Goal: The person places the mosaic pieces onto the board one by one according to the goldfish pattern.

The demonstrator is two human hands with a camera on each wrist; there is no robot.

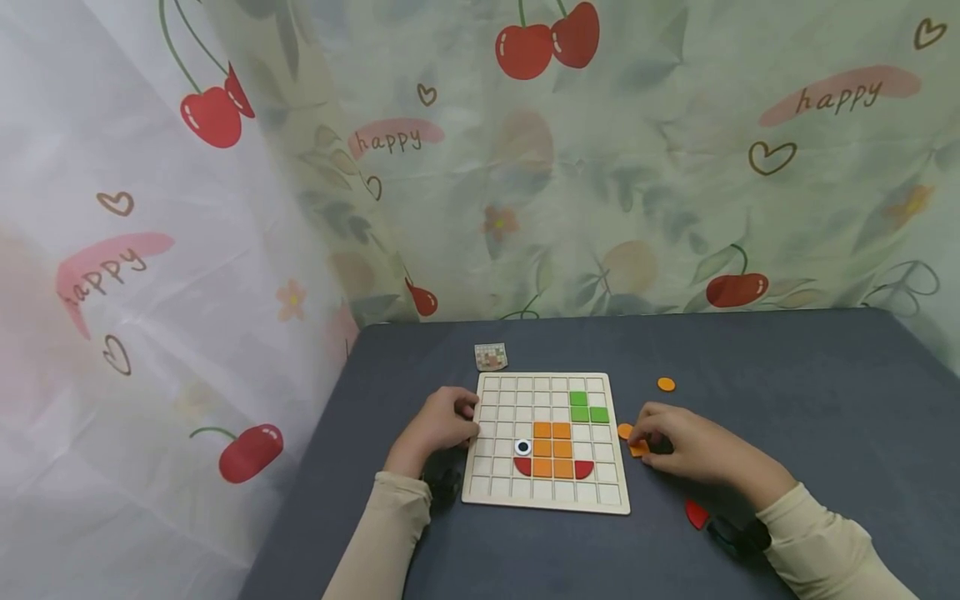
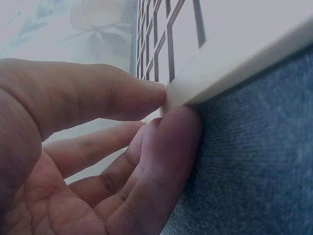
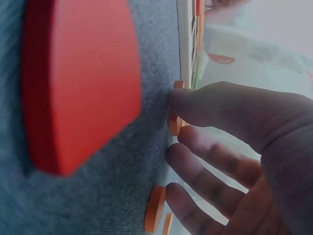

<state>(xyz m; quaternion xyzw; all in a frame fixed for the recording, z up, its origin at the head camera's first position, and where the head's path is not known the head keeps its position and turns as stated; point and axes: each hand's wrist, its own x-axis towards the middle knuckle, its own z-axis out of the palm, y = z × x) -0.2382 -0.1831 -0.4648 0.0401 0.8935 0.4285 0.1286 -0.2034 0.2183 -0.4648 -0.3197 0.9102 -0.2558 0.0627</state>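
A white gridded puzzle board [image 1: 525, 493] lies on the dark table. My left hand [image 1: 441, 423] pinches its left edge between thumb and forefinger. To the right of the board, my right hand [image 1: 678, 442] holds an orange square tile [image 1: 639, 449] by thumb and fingers, low at the table; its thumb [image 3: 195, 105] covers part of the tile in the right wrist view. An orange round tile [image 1: 624, 431] lies beside those fingers. On the board sit a block of orange squares [image 1: 552, 450], green squares [image 1: 579, 406], two red quarter-rounds [image 1: 583, 469] and an eye tile [image 1: 522, 447].
Another orange round tile [image 1: 666, 384] lies beyond the right hand. A red tile [image 1: 697, 514] rests near the right wrist, large in the right wrist view. Behind the board is a small pattern card [image 1: 491, 357]. A printed curtain [image 1: 465, 200] hangs behind the table.
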